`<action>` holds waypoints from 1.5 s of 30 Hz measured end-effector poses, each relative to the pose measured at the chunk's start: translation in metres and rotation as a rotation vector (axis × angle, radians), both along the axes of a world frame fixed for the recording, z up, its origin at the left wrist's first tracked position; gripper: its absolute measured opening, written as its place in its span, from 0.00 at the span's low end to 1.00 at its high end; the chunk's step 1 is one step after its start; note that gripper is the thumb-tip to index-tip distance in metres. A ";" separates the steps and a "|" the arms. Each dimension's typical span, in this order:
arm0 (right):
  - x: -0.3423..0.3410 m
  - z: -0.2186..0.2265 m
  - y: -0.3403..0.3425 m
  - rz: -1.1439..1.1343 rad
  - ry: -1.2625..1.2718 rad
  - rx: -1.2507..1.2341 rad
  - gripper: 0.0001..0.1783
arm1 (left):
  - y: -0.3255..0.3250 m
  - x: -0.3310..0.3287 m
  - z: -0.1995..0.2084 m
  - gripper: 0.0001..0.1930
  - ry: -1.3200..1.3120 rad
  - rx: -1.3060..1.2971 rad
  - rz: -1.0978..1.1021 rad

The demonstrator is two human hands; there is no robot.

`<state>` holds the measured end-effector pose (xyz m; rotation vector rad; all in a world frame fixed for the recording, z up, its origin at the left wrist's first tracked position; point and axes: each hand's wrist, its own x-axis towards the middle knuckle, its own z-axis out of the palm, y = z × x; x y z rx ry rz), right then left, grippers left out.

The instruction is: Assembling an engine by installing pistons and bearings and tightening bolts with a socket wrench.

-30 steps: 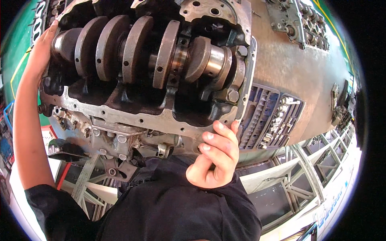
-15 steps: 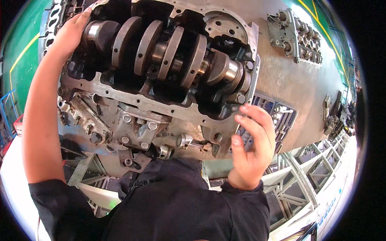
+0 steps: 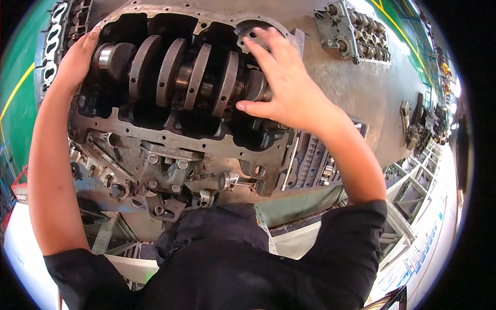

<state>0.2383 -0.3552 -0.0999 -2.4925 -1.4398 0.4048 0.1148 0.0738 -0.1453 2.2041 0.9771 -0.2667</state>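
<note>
An engine block (image 3: 199,138) lies on the metal bench, its crankcase side up, with a crankshaft (image 3: 168,72) set in it. My left hand (image 3: 77,59) lies along the block's left end, fingers stretched out and touching its edge. Over the right end of the crankshaft my right hand (image 3: 284,82) is spread wide, thumb apart from the fingers and nothing held. It covers the crankshaft's right end and part of the round housing behind; whether it touches the metal I cannot tell.
Near the front edge sit a piston with connecting rod (image 3: 235,182), a bolted bracket (image 3: 168,165) and an open tool case (image 3: 310,163). A cylinder head (image 3: 351,33) stands at the back right. Dark metal parts (image 3: 418,124) lie at the far right. Green floor (image 3: 20,57) shows left.
My right hand has moved from the block's near right corner up and left over the crankshaft's right end. My left hand stays at the left end. The view has shifted slightly.
</note>
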 end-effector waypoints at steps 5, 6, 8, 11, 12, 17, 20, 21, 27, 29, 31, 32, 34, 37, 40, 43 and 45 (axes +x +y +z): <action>0.000 -0.026 -0.014 0.117 0.053 0.259 0.56 | 0.005 -0.003 -0.005 0.41 -0.047 -0.067 0.016; -0.001 -0.026 -0.016 0.124 0.061 0.246 0.55 | 0.005 -0.005 -0.005 0.41 -0.024 -0.050 0.017; 0.001 -0.026 -0.017 0.155 0.044 0.273 0.53 | 0.003 -0.007 -0.005 0.42 -0.053 -0.034 0.019; 0.009 -0.026 -0.014 0.177 -0.033 0.344 0.43 | 0.005 -0.007 -0.006 0.42 -0.013 -0.031 0.005; 0.016 -0.023 -0.015 0.209 -0.077 0.324 0.41 | 0.007 -0.006 -0.008 0.42 -0.033 -0.076 0.020; 0.035 -0.025 -0.006 0.154 0.063 0.367 0.43 | 0.028 0.003 -0.020 0.39 -0.046 -0.084 -0.019; 0.038 -0.029 -0.004 0.121 0.028 0.378 0.42 | 0.033 0.006 -0.021 0.39 0.005 -0.106 -0.005; 0.039 -0.029 -0.004 0.128 -0.007 0.415 0.37 | 0.030 0.004 -0.021 0.39 -0.019 0.029 -0.036; 0.026 -0.035 -0.007 0.011 0.001 0.372 0.32 | 0.001 -0.012 -0.009 0.36 -0.075 -0.035 0.039; 0.023 -0.036 -0.007 0.009 0.006 0.387 0.30 | -0.006 -0.018 -0.005 0.36 -0.043 -0.027 0.090; 0.021 -0.036 -0.008 -0.009 -0.003 0.365 0.30 | -0.008 -0.019 -0.004 0.37 -0.048 -0.024 0.107; 0.021 -0.037 -0.008 0.007 -0.035 0.400 0.30 | -0.007 -0.017 -0.003 0.37 -0.034 -0.020 0.103; 0.022 -0.039 -0.008 0.028 -0.052 0.375 0.30 | -0.003 -0.016 -0.001 0.43 0.039 -0.024 0.100; 0.027 -0.043 -0.009 0.019 0.041 0.379 0.31 | 0.003 -0.016 -0.006 0.41 -0.033 -0.081 0.058; 0.033 -0.046 -0.006 0.115 -0.118 0.515 0.27 | 0.011 -0.015 -0.014 0.39 -0.027 -0.131 0.098; 0.037 -0.045 -0.002 0.036 0.003 0.409 0.28 | 0.010 -0.005 -0.010 0.38 -0.027 -0.022 0.054; 0.038 -0.042 -0.001 0.023 0.024 0.396 0.25 | -0.007 0.001 0.005 0.38 -0.044 -0.005 0.004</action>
